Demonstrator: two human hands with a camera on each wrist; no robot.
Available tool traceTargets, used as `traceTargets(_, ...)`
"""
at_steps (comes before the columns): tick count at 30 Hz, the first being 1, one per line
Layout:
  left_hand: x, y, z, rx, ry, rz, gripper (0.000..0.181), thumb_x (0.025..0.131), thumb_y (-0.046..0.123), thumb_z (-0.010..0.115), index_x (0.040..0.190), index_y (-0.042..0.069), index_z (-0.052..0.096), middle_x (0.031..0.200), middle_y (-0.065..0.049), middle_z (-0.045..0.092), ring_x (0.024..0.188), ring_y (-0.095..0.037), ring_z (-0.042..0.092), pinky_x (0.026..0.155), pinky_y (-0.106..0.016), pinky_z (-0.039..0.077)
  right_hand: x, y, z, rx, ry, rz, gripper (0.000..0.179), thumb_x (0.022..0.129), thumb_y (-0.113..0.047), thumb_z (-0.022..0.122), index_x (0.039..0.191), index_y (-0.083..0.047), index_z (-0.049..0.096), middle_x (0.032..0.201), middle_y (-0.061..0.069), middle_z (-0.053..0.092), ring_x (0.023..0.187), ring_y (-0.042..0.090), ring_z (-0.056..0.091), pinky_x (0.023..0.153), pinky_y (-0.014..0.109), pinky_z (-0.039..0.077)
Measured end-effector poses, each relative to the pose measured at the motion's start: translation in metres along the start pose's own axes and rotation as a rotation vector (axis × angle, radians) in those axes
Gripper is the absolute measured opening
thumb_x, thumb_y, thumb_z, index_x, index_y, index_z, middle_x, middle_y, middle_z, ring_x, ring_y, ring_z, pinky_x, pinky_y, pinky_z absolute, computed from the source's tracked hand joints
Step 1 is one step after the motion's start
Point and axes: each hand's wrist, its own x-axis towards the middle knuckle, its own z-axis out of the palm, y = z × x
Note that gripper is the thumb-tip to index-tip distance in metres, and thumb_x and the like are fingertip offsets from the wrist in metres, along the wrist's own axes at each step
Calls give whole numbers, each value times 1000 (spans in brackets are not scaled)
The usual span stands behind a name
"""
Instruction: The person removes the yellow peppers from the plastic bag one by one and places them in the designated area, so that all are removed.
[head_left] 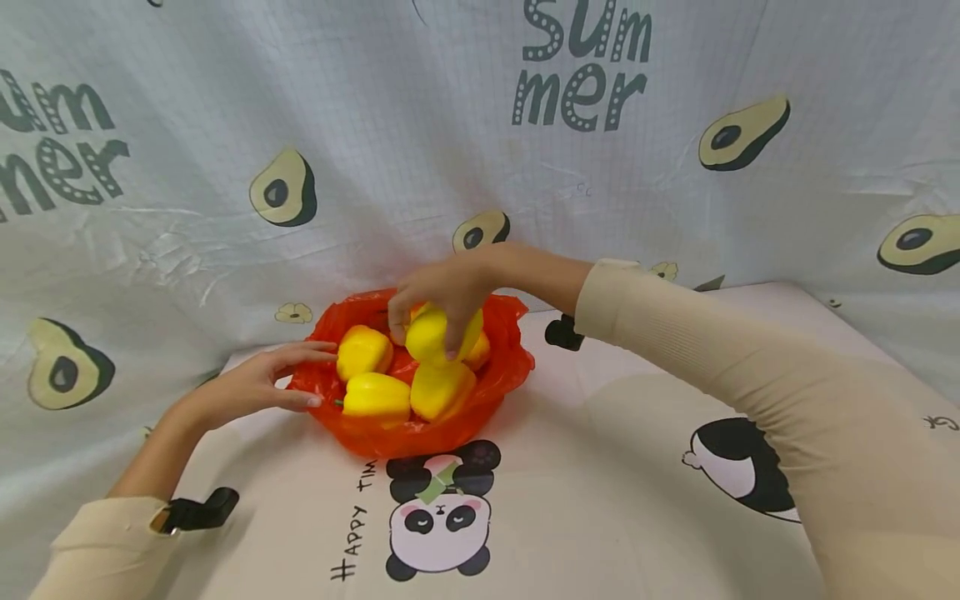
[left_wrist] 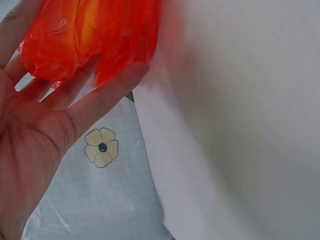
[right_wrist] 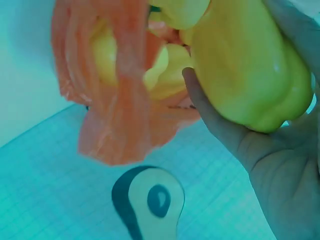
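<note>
A red plastic bag (head_left: 480, 414) sits with its mouth spread wide, and several yellow bell peppers (head_left: 377, 395) lie inside. Over the bag's far right part, my right hand (head_left: 453, 282) grips one yellow bell pepper (head_left: 426, 337) from above. The right wrist view shows this bell pepper (right_wrist: 245, 65) between thumb and fingers, beside the bag's crumpled rim (right_wrist: 115, 135). My left hand (head_left: 258, 382) is at the bag's left rim, fingers extended. In the left wrist view, the left hand's spread fingers (left_wrist: 107, 95) touch the outside of the red plastic.
The table cover (head_left: 600, 467) has a printed panda (head_left: 439, 533) in front of the bag. Close behind the bag hangs a pale curtain (head_left: 390, 167) with avocado prints. Black straps (head_left: 198, 510) sit on both wrists.
</note>
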Motion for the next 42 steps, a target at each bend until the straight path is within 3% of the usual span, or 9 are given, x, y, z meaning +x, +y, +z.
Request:
traceTargets(7, 0, -1, 2, -8, 2, 26, 58, 90, 30, 77, 143, 16, 58, 157, -15, 43, 142, -43, 35, 104, -70, 40, -33, 12, 8, 20, 80, 32, 50, 90, -31, 77, 137, -38, 61, 140, 1, 43, 124, 19, 42, 94, 31, 50)
traceTargets(11, 0, 0, 3, -13, 2, 23, 58, 90, 30, 77, 143, 14, 58, 156, -17, 42, 142, -44, 36, 103, -68, 41, -52, 18, 13, 87, 139, 57, 47, 91, -30, 74, 135, -32, 57, 136, -1, 48, 119, 20, 47, 91, 33, 51)
traceTargets(16, -1, 2, 3, 3, 2, 26, 56, 91, 30, 76, 141, 11, 60, 155, -18, 44, 141, -44, 37, 104, -66, 42, -74, 24, 18, 181, 201, 23, 48, 93, -26, 74, 135, -21, 51, 127, -2, 55, 114, 19, 53, 95, 35, 51)
traceTargets(22, -2, 2, 2, 32, 10, 40, 54, 91, 30, 76, 140, 11, 61, 154, -17, 45, 141, -44, 37, 107, -69, 37, -96, 30, 22, 164, 239, 9, 46, 95, -29, 72, 139, -30, 56, 141, -3, 49, 122, 22, 47, 94, 36, 52)
traceTargets(25, -2, 2, 2, 36, 11, 33, 55, 91, 31, 76, 140, 11, 61, 154, -18, 45, 141, -44, 37, 106, -69, 38, -104, 33, 25, 169, 257, 29, 44, 93, -29, 75, 134, -30, 58, 137, 0, 48, 121, 23, 46, 92, 36, 53)
traceTargets(34, -3, 4, 2, 19, 8, 12, 55, 92, 32, 76, 141, 12, 60, 155, -18, 43, 140, -45, 37, 106, -69, 38, -127, 38, 38, 232, 323, 109, 85, 73, -25, 93, 143, -29, 43, 135, -3, 43, 117, 21, 46, 90, 37, 52)
traceTargets(42, -2, 6, 2, 17, 18, 34, 53, 92, 28, 75, 140, 11, 61, 154, -17, 45, 141, -46, 37, 107, -70, 35, -145, 45, 52, 304, 349, 117, 98, 70, -12, 92, 147, -31, 34, 139, -2, 36, 119, 23, 43, 91, 40, 51)
